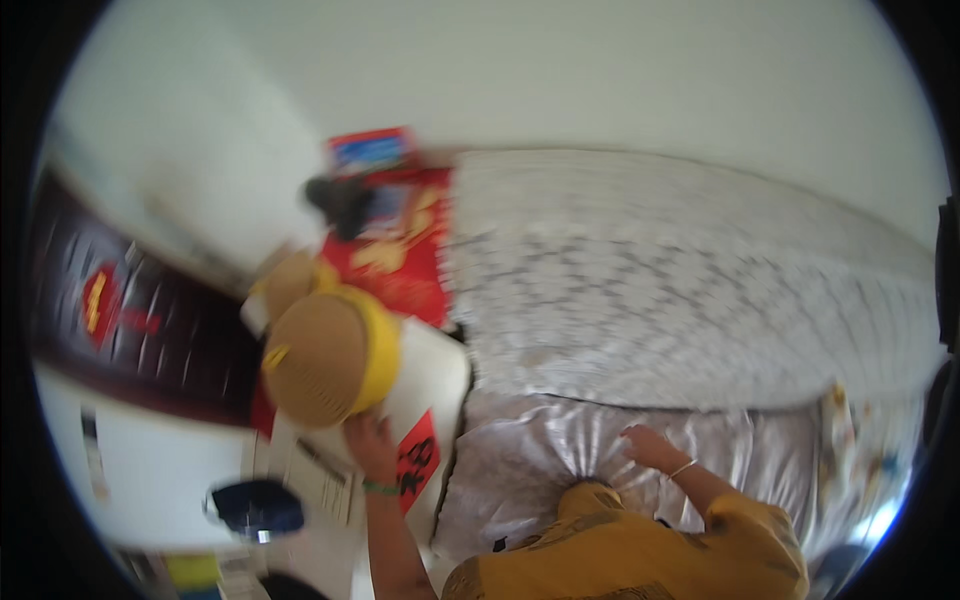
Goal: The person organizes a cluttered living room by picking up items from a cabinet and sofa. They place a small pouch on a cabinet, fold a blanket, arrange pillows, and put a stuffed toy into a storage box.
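Observation:
My left hand (pixel 369 448) reaches over a white-topped cabinet (pixel 435 375) on the left, a green band around its wrist. Its fingertips meet the lower edge of a round container (pixel 319 360) with a tan top and yellow side. Whether they grip it or only touch it I cannot tell, since the tips are partly hidden. A small yellow tab sticks out of the tan top. Behind stands a similar, smaller-looking tan and yellow object (pixel 289 281), blurred. My right hand (pixel 651 448), with a bracelet at the wrist, hovers over or rests on shiny silvery-grey fabric (pixel 517 442); nothing shows in it.
A red paper (pixel 418 457) with black writing lies near my left forearm, beside a printed sheet (pixel 319 476) and pen. Beyond are a red cloth (pixel 409 277), a dark blurred object (pixel 341 202) and a patterned grey cover (pixel 637 285). A dark padded door (pixel 150 315) stands left.

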Available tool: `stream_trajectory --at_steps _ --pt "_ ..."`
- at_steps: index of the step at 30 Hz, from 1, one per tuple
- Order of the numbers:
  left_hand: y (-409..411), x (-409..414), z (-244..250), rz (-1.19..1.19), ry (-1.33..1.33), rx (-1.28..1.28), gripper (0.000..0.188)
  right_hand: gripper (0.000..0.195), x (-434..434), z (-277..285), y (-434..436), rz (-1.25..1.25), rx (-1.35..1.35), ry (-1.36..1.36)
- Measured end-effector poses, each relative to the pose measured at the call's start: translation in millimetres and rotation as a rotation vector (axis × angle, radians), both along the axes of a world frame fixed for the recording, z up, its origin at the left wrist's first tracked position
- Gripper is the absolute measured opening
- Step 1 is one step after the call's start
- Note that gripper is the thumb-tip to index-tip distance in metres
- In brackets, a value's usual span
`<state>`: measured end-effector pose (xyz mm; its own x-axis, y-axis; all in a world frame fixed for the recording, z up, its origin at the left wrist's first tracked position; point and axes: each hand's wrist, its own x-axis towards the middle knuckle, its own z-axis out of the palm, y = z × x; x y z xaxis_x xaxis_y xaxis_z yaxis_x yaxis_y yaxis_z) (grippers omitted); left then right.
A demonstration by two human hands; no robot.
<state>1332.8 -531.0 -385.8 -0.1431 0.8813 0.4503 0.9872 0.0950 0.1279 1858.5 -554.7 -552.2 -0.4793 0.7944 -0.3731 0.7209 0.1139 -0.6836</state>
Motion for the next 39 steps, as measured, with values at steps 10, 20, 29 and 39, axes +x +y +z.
stream_trajectory --at_steps 10,20,29,39 --pt "-21.2 12.0 26.5 0.011 0.042 -0.017 0.032 0.027 -261.2 255.1 232.7 0.293 0.295 0.619" --pt "-20.9 11.8 21.4 0.043 0.083 -0.108 0.034 0.062 -428.6 240.3 266.7 0.142 -0.038 0.817" --pt "-18.4 14.2 12.5 0.095 0.073 -0.153 0.039 0.069 -430.0 240.6 242.4 0.080 -0.121 0.835" --pt "-32.4 12.2 14.3 0.190 -0.357 0.187 0.043 0.069 -430.9 218.5 198.7 -0.032 0.104 0.944"
